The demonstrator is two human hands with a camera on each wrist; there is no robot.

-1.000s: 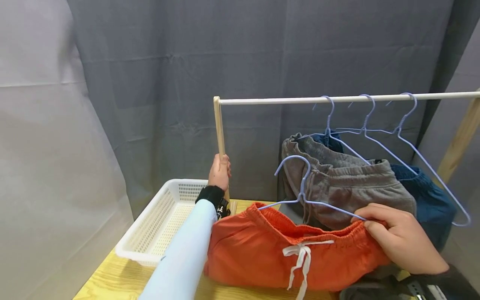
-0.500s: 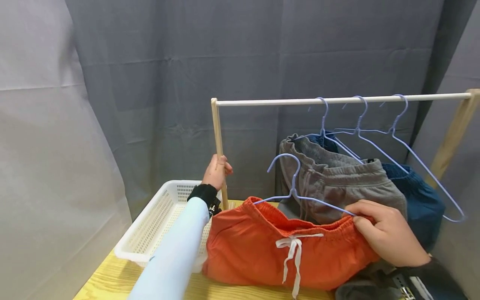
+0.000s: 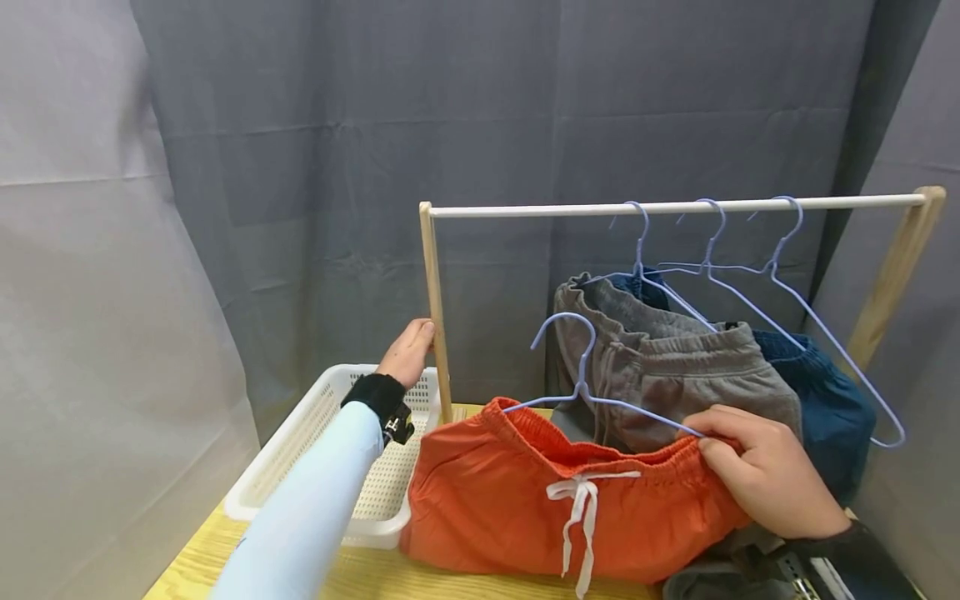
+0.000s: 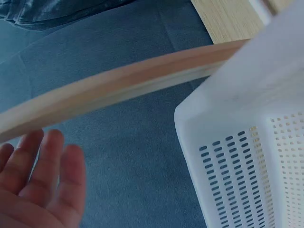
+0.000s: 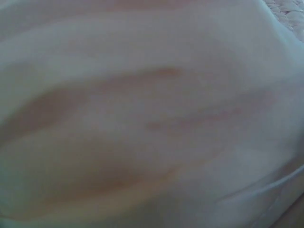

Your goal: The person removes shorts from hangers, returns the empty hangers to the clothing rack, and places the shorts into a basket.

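On the bench (image 3: 225,554), the right hand (image 3: 772,479) is pinching the orange shorts (image 3: 555,500) and hanger (image 3: 592,387); with the left hand (image 3: 408,350) resting open-fingered beside the rack post (image 3: 435,308), the shorts are risking sliding off.

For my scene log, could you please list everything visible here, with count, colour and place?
Orange drawstring shorts: one, on the table, right.
Lilac wire hangers: four; one on the orange shorts, three on the rail.
Grey sweat shorts: one, hanging.
Dark blue garment: one, hanging behind.
Wooden rack with white rail: one, rear.
White perforated plastic basket: one, left.
Yellow wooden table: one.
Grey backdrop cloth: behind.
Left hand: open beside the rack post.
Right hand: pinching the waistband and hanger.
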